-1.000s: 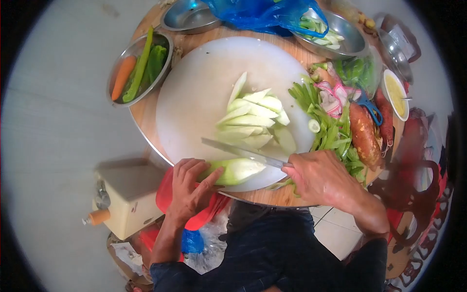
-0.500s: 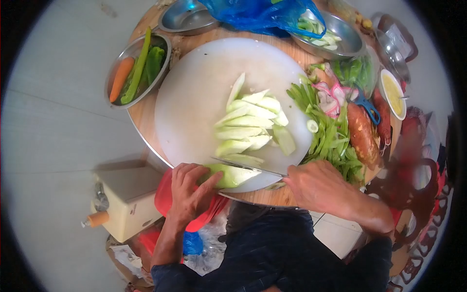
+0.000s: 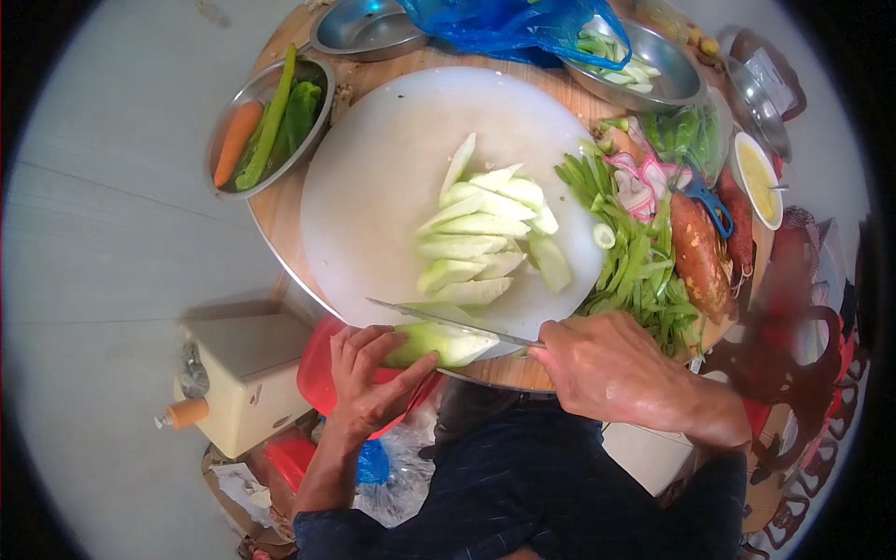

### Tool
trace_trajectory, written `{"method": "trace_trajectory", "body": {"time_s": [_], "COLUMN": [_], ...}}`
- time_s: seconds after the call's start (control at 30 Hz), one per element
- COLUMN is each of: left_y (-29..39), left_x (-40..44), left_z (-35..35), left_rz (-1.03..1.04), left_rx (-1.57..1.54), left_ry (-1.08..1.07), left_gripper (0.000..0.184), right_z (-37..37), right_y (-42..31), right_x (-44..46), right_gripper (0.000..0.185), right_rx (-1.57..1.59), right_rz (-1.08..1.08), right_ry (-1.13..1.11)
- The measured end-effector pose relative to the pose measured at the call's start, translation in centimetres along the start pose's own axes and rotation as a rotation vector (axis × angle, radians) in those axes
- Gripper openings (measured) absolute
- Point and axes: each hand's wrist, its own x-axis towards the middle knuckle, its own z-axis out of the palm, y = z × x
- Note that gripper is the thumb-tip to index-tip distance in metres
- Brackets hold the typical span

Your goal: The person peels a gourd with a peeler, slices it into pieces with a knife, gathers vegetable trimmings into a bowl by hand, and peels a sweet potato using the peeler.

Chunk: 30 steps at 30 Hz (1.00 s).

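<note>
My right hand is closed round the handle of a kitchen knife. The blade points left over the near part of a round white cutting board. Below the blade lies a thick piece of pale green vegetable, perhaps a gourd, with a slanted white cut face on its right. My left hand grips its left end, thumb on the near side and fingers on the far side. Slanted pale green slices lie in a loose pile in the middle of the board, beyond the knife.
A steel bowl with a carrot and green peppers stands left. Cut leafy greens, a sweet potato and blue-handled scissors lie right. Behind are a blue plastic bag and a steel bowl of cut vegetable.
The knife has slid left, so its tip reaches farther past the pale green piece. My right hand has shifted slightly left with it. My left hand keeps its grip.
</note>
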Motion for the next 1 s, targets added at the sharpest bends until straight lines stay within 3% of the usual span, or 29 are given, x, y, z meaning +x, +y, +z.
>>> {"method": "trace_trajectory", "body": {"time_s": [0.23, 0.33, 0.4, 0.43, 0.5, 0.63, 0.7, 0.9, 1.0], "left_y": [-0.3, -0.3, 0.1, -0.1, -0.9, -1.6, -2.1, -1.6, -1.0], "left_x": [-0.4, -0.3, 0.2, 0.3, 0.7, 2.4, 2.8, 1.6, 1.2], "left_z": [0.0, -0.1, -0.4, -0.6, -1.3, -0.9, 0.1, 1.1, 1.3], "left_rz": [0.023, 0.05, -0.229, -0.225, -0.196, -0.188, -0.101, -0.045, -0.066], "left_rx": [0.021, 0.002, -0.114, -0.114, -0.08, 0.027, 0.134, 0.006, -0.013], "left_ry": [-0.007, -0.016, -0.03, -0.032, -0.268, -0.286, -0.164, -0.047, -0.003], "left_gripper": [0.042, 0.053, 0.068, 0.068, 0.079, 0.074, 0.067, 0.059, 0.054], "right_z": [1.4, 1.8, 1.5, 1.7, 2.0, 2.2, 1.8, 0.5, 0.5], "right_y": [0.7, 1.4, 1.2, 1.1, 1.4, 2.7, 3.4, 3.1, 2.1], "right_x": [-0.1, -0.4, -0.7, -0.6, 0.1, 2.0, 2.2, 1.2, 0.6], "right_gripper": [0.018, 0.017, 0.016, 0.016, 0.018, 0.02, 0.024, 0.028, 0.028], "right_rx": [-0.099, -0.074, -0.077, -0.075, -0.101, -0.102, -0.093, -0.091, -0.064], "right_rz": [-0.013, 0.015, 0.053, 0.055, 0.015, 0.08, 0.062, 0.126, 0.035], "right_ry": [-0.041, -0.066, -0.086, -0.082, -0.014, 0.067, 0.185, 0.209, 0.209]}}
